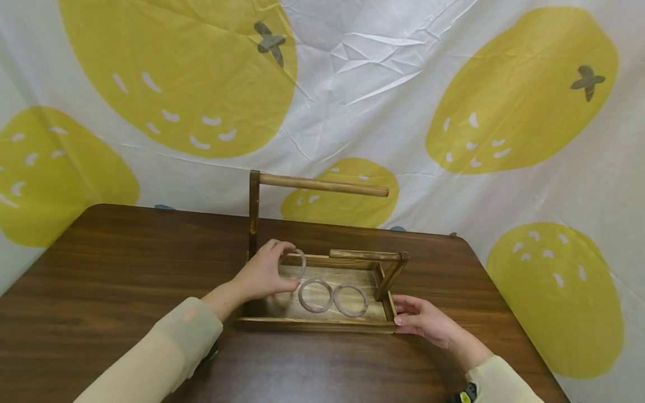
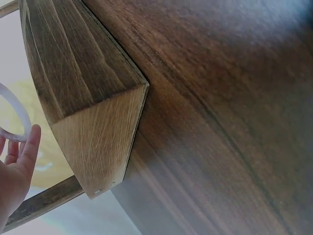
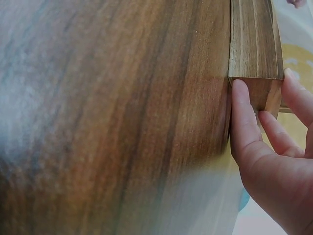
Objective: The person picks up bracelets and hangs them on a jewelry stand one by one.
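Ring (image 1: pixel 304 263) between left-hand fingers (image 1: pixel 285 247), above wooden tray (image 1: pixel 317 324)

A pale, glossy, round ring (image 2: pixel 23 113) is being held at the left edge by the fingers (image 2: pixel 30 149) of the left hand (image 2: pixel 14 178). Beside it, a brown wooden tray (image 2: pixel 90 93) is being shown from one corner, its end face being marked by two small dots. The tray is being supported by a dark brown, wood-grained bench (image 2: pixel 215 132). White cloth (image 2: pixel 54 152) printed with yellow is being partly hidden by the tray.
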Demonstrator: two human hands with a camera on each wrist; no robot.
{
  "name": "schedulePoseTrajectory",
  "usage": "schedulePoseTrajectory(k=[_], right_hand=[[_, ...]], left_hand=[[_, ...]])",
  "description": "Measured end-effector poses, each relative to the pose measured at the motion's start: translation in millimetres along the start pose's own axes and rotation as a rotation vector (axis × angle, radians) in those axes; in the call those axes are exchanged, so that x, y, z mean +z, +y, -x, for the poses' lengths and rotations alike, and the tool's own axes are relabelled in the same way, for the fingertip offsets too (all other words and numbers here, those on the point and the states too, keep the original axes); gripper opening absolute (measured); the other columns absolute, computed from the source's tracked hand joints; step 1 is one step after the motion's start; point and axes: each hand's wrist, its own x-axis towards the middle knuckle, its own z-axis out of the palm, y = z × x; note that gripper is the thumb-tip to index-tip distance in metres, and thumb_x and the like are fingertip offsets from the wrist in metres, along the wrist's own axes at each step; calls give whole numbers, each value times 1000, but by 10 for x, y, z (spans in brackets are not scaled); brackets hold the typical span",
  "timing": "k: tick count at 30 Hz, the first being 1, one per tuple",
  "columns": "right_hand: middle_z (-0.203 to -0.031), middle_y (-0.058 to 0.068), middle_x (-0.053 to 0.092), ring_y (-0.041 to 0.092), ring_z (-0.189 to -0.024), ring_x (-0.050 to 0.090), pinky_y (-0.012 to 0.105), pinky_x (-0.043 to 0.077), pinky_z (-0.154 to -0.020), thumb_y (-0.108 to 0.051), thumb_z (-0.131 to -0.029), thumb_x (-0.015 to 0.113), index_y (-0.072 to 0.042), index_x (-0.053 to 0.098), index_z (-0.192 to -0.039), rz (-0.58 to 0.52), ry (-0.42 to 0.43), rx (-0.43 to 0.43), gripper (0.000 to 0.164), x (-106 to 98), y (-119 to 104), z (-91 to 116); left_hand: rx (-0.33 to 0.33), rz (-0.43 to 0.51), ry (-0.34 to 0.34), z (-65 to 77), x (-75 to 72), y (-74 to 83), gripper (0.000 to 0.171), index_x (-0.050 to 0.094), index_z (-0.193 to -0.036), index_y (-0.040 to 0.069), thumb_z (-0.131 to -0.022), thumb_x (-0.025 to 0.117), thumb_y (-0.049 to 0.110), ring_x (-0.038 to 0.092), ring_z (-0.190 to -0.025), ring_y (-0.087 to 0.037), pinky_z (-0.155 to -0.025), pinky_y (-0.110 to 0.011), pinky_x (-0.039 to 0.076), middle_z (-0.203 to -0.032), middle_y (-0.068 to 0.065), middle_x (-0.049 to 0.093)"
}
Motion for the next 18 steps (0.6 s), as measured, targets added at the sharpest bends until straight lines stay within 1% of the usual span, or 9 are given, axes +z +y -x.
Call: schedulePoseTrajectory(k=[5,12,18], right_hand=[[-134,36,35,11,-103,56,35,52,-89,-12,-91,60,17,13,-142,1,-3,-4,75,0,-7,-2],[-134,37,34,10,-102,57,33,52,-88,-11,-90,60,18,12,-141,1,-1,-14,76,11,-22,7],[-134,37,35,10,-102,57,34,52,-88,-12,-91,60,17,13,-142,9,-7,-6,76,14,-27,14]], left_hand=[[31,-2,39,-9,-5,14,68,54,-123,3,-66,79,29,54,-105,-26,-93,-41,47,-117,-13,54],[40,21,52,-4,-12,56,67,54,-124,4,-66,80,28,54,-102,-25,-91,-41,47,-119,-12,54],[52,75,55,5,15,65,70,51,-127,3,-67,80,25,53,-96,-20,-85,-36,48,-120,-12,52]])
